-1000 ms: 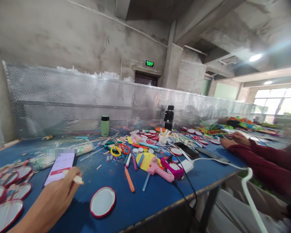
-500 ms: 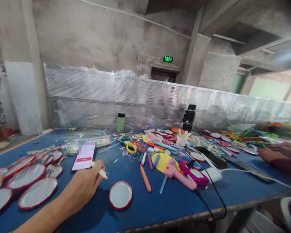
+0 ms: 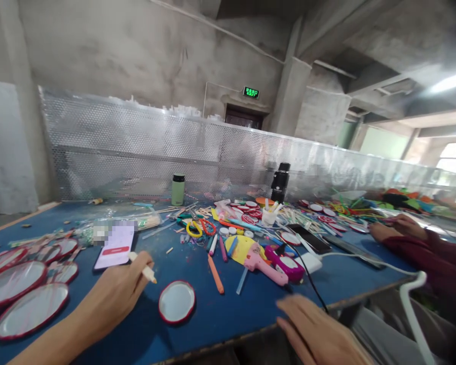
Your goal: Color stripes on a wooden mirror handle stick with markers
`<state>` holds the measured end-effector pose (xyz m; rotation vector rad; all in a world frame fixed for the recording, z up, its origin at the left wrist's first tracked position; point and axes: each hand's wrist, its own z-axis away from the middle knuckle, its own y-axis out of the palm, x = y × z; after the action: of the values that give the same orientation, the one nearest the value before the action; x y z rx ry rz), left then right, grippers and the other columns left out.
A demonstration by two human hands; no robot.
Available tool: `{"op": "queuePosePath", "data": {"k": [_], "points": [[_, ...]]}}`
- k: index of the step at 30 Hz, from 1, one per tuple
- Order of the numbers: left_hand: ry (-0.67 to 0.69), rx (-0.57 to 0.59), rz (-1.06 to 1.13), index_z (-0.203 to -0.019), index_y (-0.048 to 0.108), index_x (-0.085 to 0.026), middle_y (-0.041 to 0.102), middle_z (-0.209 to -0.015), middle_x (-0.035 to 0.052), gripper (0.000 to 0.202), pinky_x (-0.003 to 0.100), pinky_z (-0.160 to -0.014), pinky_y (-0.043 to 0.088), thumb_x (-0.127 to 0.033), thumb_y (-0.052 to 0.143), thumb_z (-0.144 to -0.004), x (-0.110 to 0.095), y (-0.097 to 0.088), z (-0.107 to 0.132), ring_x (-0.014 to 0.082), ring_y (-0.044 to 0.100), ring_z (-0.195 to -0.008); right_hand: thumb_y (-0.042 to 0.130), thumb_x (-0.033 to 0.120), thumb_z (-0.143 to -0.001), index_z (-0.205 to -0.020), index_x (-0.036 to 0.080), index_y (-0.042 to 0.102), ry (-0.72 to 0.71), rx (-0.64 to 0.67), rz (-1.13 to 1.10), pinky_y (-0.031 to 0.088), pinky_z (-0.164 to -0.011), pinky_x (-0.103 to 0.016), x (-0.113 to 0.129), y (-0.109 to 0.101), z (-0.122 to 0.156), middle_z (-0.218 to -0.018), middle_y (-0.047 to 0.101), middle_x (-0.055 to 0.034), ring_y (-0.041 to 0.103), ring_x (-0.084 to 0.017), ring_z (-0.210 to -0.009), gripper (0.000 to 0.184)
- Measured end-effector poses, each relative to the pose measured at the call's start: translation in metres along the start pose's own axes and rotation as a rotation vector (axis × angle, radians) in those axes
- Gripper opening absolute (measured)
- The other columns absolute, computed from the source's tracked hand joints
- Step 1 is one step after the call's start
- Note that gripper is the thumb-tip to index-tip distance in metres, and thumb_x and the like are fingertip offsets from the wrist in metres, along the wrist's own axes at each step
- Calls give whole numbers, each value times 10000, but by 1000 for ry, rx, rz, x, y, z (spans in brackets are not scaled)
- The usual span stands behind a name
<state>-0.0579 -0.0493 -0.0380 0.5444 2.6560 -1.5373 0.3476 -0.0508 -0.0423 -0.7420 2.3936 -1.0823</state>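
My left hand (image 3: 116, 294) is closed on a short pale stick (image 3: 142, 267) and rests on the blue table (image 3: 220, 317), just below a lit phone (image 3: 115, 247). A round white disc with a red rim (image 3: 177, 302) lies to its right. My right hand (image 3: 319, 332) hovers at the table's near edge with fingers stretched out, holding nothing. It is close to the black cord (image 3: 307, 281) of a pink glue gun (image 3: 264, 263).
Several red-rimmed discs (image 3: 30, 309) lie at the left. Markers, scissors (image 3: 197, 228), a green bottle (image 3: 178, 190), a black flask (image 3: 280, 181) and a second phone (image 3: 309, 238) clutter the middle. Another person's red-sleeved arms (image 3: 421, 243) rest at the right. A perforated metal screen (image 3: 137, 147) backs the table.
My right hand has come into view at the near edge. The view swung left, then partly back right. My left hand stays by the phone with the stick.
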Motion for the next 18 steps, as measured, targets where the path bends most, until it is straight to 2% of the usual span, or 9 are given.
{"op": "queuePosePath", "data": {"k": [2, 4, 6, 8, 11, 15, 18], "points": [[43, -16, -6, -926, 464, -235, 666, -610, -6, 233, 292, -523, 356, -208, 242, -992, 0, 2, 1, 229, 669, -543, 440, 211, -967, -1111, 204, 620, 36, -26, 241, 568, -657, -323, -9, 20, -26, -1016, 692, -108, 704, -239, -856, 230], [88, -3, 0, -933, 456, -236, 653, -603, -18, 216, 285, -522, 344, -193, 255, -1000, -1, 3, 2, 215, 660, -533, 469, 160, -929, -976, 179, 637, 110, 77, 381, 482, -503, -246, -15, 37, -47, -894, 679, -93, 696, -199, -697, 176], [118, -11, -5, -937, 446, -236, 638, -597, -25, 206, 285, -517, 325, -178, 260, -1004, -2, 2, 3, 207, 646, -519, 480, 120, -910, -927, 173, 639, 178, 176, 433, 405, -453, -215, -19, 47, -58, -870, 663, -85, 673, -162, -616, 169], [151, -9, -17, -933, 436, -232, 637, -606, -19, 199, 284, -521, 321, -161, 263, -1002, -5, -1, 2, 205, 639, -523, 464, 56, -883, -920, 169, 647, 209, 242, 437, 379, -463, -215, -22, 49, -63, -879, 658, -90, 672, -156, -619, 219], [245, 16, -41, -921, 418, -226, 647, -624, -2, 159, 283, -531, 327, -155, 296, -996, -12, -8, -1, 213, 637, -555, 415, -36, -821, -931, 156, 664, 203, 272, 421, 393, -504, -233, -25, 49, -67, -908, 664, -114, 686, -177, -676, 332], [381, -22, -24, -913, 409, -220, 620, -621, -7, 152, 280, -534, 306, -113, 316, -967, -22, -17, -10, 190, 570, -517, 397, -16, -841, -1018, 153, 674, 162, 239, 383, 463, -627, -264, -27, 57, -76, -1003, 670, -142, 681, -206, -787, 370], [391, -43, 91, -925, 416, -216, 568, -602, -24, 96, 283, -528, 253, -150, 356, -960, -29, -25, -24, 174, 491, -500, 418, -7, -836, -1068, 151, 661, 163, 212, 370, 477, -697, -283, -28, 62, -86, -1067, 663, -150, 668, -232, -897, 371]]}}
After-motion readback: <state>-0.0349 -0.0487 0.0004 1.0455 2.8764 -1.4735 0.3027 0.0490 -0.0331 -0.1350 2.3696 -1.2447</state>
